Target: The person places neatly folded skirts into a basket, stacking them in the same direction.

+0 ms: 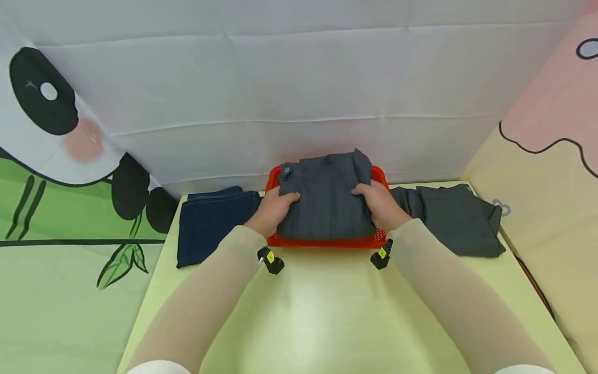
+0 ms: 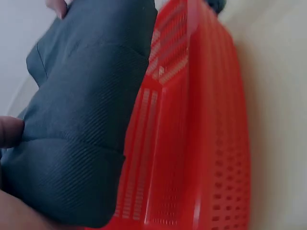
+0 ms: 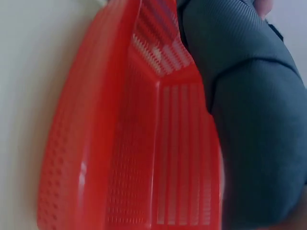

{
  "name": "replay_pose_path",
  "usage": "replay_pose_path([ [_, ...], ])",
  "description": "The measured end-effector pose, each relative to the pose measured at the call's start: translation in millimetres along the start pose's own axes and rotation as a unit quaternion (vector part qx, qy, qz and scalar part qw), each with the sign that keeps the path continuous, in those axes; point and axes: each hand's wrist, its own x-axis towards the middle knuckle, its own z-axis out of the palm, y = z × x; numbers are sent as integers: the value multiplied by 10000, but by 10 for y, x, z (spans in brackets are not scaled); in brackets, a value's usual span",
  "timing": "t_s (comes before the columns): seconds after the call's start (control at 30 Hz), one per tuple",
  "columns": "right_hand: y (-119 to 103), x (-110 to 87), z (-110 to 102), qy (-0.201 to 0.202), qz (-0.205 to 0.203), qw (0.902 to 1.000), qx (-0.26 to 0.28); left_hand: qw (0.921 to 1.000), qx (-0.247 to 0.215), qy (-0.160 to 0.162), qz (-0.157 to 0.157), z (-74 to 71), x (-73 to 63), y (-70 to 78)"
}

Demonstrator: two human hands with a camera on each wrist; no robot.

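Note:
Both hands hold a folded dark grey garment [image 1: 327, 200], with a button near its upper left corner, over a red plastic basket [image 1: 322, 243]. On its left side, the left hand [image 1: 273, 210] grips the fold with the thumb on top. The right hand [image 1: 379, 205] grips the opposite side, thumb likewise on the front. In the left wrist view the garment [image 2: 81, 100] hangs above the basket [image 2: 168, 120], whose visible inside holds nothing. The right wrist view shows the thick rolled edge of the garment [image 3: 259, 110] over the basket's slotted floor [image 3: 184, 153].
Folded dark blue jeans [image 1: 212, 223] lie on the table left of the basket. Another dark grey folded garment [image 1: 455, 221] lies to the right. The pale yellow table [image 1: 303, 311] meets a white cloth backdrop [image 1: 299, 78] behind the basket.

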Motion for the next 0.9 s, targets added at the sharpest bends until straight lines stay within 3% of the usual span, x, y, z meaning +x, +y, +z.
replay_pose_path([
  [0.2, 66, 279, -66, 280, 123, 9991, -296, 9996, 219, 161, 4, 23, 307, -76],
  [0.33, 217, 406, -86, 527, 284, 9954, -742, 9985, 476, 169, -215, 86, 450, -207],
  [0.6, 524, 514, -71, 887, 656, 9747, -1942, 9920, 1087, 243, -595, 220, 533, -389],
  [0.9, 752, 626, -238, 832, 959, 9518, -2791, 9824, 1538, 518, -921, 154, 579, -583],
])
